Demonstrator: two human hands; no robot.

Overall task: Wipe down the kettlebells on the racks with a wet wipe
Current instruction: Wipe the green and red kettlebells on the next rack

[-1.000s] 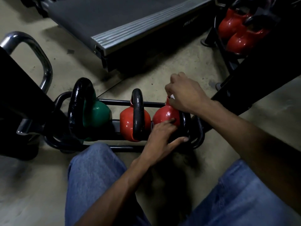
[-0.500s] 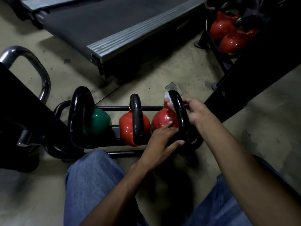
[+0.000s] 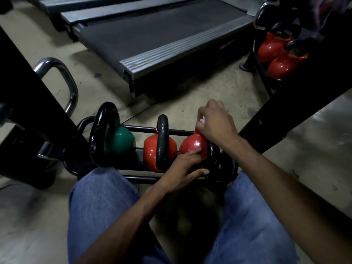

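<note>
A low black rack (image 3: pixel 144 128) on the floor carries a green kettlebell (image 3: pixel 119 139), a middle red kettlebell (image 3: pixel 150 151) and a right red kettlebell (image 3: pixel 191 144), all with black handles. My right hand (image 3: pixel 216 123) is curled round a white wet wipe (image 3: pixel 202 121) and presses it on the top of the right red kettlebell, covering its handle. My left hand (image 3: pixel 185 165) rests with spread fingers against the near side of that same kettlebell.
A treadmill deck (image 3: pixel 156 35) lies behind the rack. A second rack with red kettlebells (image 3: pixel 280 54) stands at the upper right. Dark machine frames (image 3: pixel 304 92) flank both sides, with a chrome bar (image 3: pixel 62 73) at left. My knees in jeans are below.
My right hand has moved with the wipe from the right side of the handle up over the top of the right red kettlebell. My left hand has stayed on its near side.
</note>
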